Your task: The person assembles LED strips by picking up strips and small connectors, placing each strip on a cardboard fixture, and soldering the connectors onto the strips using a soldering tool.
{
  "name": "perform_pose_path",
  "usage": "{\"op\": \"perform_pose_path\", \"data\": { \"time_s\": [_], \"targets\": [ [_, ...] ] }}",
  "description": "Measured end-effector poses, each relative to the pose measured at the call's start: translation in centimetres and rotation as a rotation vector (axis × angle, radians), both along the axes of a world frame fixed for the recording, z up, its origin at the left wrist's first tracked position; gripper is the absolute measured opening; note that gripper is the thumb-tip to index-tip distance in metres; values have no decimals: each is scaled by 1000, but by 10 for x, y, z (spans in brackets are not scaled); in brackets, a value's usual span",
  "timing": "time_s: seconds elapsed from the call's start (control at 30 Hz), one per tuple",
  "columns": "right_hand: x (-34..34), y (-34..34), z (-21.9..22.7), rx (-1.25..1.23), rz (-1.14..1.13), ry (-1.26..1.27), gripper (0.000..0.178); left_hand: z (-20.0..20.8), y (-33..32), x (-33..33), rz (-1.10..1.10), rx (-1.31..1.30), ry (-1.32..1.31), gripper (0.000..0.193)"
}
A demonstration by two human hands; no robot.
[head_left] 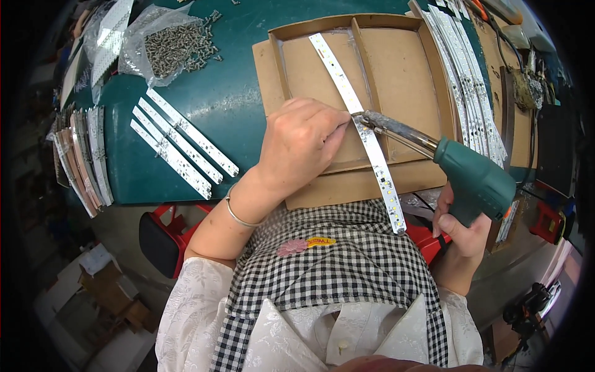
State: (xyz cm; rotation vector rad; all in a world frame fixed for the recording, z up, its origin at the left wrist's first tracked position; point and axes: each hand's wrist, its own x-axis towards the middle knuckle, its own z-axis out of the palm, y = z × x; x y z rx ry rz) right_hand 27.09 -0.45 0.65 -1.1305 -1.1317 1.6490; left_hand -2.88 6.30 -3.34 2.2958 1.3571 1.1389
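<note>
My right hand [462, 232] is wrapped round the handle of a green soldering gun [477, 177]. Its metal tip reaches left to the middle of a long white LED circuit board strip [378, 164]. The strip lies slantwise across a shallow cardboard tray [406, 65], its near end sticking out over the tray's front edge. My left hand [304, 136] is closed in a pinch right beside the soldering tip, at the strip's middle. What its fingertips hold is too small and hidden to make out.
Three LED strips [180, 133] lie on the green table [242, 93] to the left. Behind them, a clear bag spills small metal parts [176, 49]. Stacked strips stand at the far left [80, 155] and right of the tray [468, 80]. A red-framed chair [164, 235] is below the table edge.
</note>
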Motion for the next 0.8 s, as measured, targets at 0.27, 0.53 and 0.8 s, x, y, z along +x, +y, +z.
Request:
{"op": "perform_pose_path", "data": {
  "time_s": [0.27, 0.53, 0.8],
  "targets": [
    [3, 5, 13, 54, -261, 184, 77, 3, 1, -1, 12, 12, -12, 16],
    [7, 10, 26, 409, -440, -121, 77, 6, 0, 2, 10, -4, -42, 13],
    [30, 32, 3, 604, -702, -597, 47, 28, -5, 2, 15, -41, 136, 17]
  ]
}}
